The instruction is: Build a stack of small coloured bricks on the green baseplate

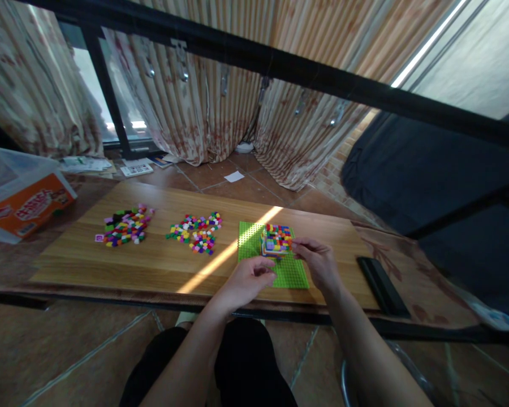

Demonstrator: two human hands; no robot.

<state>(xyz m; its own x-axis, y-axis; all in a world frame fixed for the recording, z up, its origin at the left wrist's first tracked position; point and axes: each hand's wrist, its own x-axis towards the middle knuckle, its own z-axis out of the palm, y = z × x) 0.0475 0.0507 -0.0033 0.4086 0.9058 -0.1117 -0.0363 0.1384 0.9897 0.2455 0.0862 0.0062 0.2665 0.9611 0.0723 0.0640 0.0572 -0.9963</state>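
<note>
A block built of many colourful toy bricks [276, 240] stands on a green studded baseplate [290, 277]. My left hand [253, 278] is in front of the block's near left corner, over the plate's near edge. Its fingers are curled, with a gap between thumb and forefinger, and nothing shows in them. At the block's right side is my right hand [317, 259], thumb and fingertips pinched together close against the bricks. Whatever may be between those fingertips is too small to make out.
Two piles of loose bricks, one [127, 226] farther left and one [197, 230] nearer, lie on the wooden board [152, 271]. A clear plastic box [25, 198] stands at far left. A black flat object [382, 285] lies at right. A dark bar [254, 53] crosses above.
</note>
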